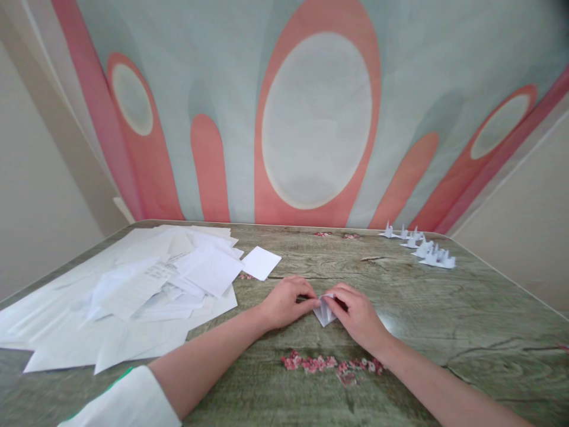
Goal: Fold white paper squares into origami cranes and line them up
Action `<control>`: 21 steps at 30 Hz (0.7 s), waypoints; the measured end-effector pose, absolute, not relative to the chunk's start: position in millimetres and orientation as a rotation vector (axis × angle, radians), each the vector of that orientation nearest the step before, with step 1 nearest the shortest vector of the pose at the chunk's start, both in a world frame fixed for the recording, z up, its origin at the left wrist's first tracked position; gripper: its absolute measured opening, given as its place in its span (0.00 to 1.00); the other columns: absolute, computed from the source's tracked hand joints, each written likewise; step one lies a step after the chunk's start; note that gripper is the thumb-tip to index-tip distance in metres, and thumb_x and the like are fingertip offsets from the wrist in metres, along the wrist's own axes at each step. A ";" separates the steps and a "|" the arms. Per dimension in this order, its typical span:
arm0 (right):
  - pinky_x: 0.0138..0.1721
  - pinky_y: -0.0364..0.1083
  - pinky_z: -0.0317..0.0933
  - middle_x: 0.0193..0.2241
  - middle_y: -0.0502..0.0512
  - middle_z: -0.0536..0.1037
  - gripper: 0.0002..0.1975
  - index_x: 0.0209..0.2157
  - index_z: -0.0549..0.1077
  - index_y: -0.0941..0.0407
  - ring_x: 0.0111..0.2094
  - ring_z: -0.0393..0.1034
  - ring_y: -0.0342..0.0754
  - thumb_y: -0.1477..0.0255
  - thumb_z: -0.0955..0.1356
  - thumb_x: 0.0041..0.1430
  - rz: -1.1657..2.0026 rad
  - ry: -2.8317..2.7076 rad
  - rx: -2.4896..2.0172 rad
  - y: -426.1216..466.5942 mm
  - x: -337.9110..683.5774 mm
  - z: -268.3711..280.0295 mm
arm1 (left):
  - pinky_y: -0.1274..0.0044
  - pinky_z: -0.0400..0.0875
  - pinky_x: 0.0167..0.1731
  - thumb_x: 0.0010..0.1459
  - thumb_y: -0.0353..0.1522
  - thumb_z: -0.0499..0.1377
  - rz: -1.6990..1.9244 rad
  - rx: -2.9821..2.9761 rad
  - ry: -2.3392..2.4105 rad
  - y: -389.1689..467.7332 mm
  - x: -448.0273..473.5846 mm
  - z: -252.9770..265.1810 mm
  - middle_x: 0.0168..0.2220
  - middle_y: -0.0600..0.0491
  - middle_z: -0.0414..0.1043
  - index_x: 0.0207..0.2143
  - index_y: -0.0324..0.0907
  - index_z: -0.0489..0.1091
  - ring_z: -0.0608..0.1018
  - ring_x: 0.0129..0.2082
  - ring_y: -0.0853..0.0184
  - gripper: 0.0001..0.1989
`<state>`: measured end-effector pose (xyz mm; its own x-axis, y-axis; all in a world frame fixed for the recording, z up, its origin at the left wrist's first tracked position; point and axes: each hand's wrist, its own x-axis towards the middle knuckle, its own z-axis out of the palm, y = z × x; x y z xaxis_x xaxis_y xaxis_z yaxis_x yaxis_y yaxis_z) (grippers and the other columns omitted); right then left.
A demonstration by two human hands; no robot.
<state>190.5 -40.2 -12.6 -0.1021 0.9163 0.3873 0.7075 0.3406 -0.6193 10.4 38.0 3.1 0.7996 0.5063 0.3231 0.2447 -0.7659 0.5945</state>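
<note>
A small folded piece of white paper lies at the middle of the table, one corner pointing toward me. My left hand pinches its left edge between thumb and fingers. From the other side, my right hand grips the upper right part, the thumb pressed over the paper. Both hands rest close to the tabletop, and their fingertips nearly meet. The paper's far edge is partly hidden behind the fingers.
A spread heap of white paper sheets covers the table's left side. Beside it lies a square white sheet. Several folded paper cranes stand at the far right. The wood-patterned tabletop bears printed pink flowers. A patterned backdrop hangs behind.
</note>
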 end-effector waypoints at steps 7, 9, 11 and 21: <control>0.32 0.43 0.59 0.29 0.51 0.71 0.08 0.31 0.72 0.55 0.31 0.67 0.45 0.72 0.62 0.60 0.393 -1.874 -1.411 -39.6 191.6 -13.8 | 0.77 0.62 0.37 0.53 0.41 0.59 0.636 2.444 0.664 45.5 18.9 -5.5 0.27 0.54 0.72 0.27 0.42 0.74 0.72 0.32 0.68 0.13; 0.32 0.43 0.59 0.29 0.51 0.71 0.07 0.31 0.71 0.55 0.31 0.67 0.45 0.72 0.62 0.59 0.398 -1.881 -1.412 -38.9 191.9 -14.5 | 0.77 0.62 0.37 0.51 0.42 0.60 0.651 2.441 0.696 46.2 20.8 -7.0 0.28 0.54 0.72 0.28 0.42 0.73 0.72 0.32 0.67 0.13; 0.32 0.43 0.59 0.28 0.51 0.70 0.06 0.31 0.71 0.56 0.31 0.66 0.45 0.73 0.63 0.59 0.400 -1.887 -1.415 -38.1 192.4 -15.6 | 0.77 0.62 0.37 0.50 0.42 0.61 0.667 2.439 0.708 46.3 21.8 -7.6 0.29 0.54 0.73 0.29 0.42 0.73 0.72 0.33 0.67 0.13; 0.34 0.44 0.60 0.31 0.52 0.71 0.06 0.35 0.72 0.54 0.32 0.67 0.45 0.74 0.63 0.57 0.461 -1.902 -1.430 -43.8 195.7 -11.0 | 0.77 0.61 0.39 0.49 0.40 0.62 0.627 2.496 0.722 45.1 21.7 -5.8 0.31 0.54 0.73 0.31 0.43 0.73 0.72 0.36 0.66 0.11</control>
